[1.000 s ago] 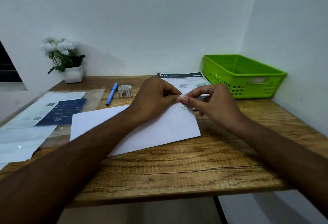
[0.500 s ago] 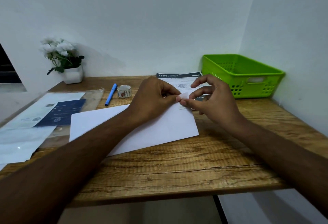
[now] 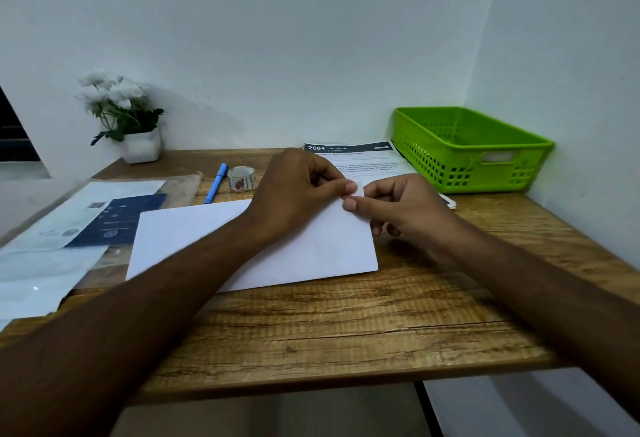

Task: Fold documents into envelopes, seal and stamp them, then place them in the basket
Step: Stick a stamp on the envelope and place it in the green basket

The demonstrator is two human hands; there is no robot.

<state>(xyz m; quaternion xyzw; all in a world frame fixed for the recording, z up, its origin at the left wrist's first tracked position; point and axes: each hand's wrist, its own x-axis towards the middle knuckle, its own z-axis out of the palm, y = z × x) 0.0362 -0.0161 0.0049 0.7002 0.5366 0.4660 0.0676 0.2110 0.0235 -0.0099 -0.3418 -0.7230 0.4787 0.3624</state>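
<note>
Both hands meet at the far right corner of the white envelope [image 3: 311,249]: the left hand [image 3: 298,190] pinches it between thumb and forefinger, and the right hand [image 3: 405,208], fingers curled, nips the same corner from the other side. The envelope lies flat, plain and unmarked, slightly askew on the wooden table [image 3: 346,325], with bare wood between it and the near edge. Loose papers [image 3: 52,228] overhang the left edge. Beyond lie a blue pen [image 3: 216,183], a tape roll [image 3: 241,178] and a printed document [image 3: 367,163]. The green basket [image 3: 450,166] fills the far right corner.
</note>
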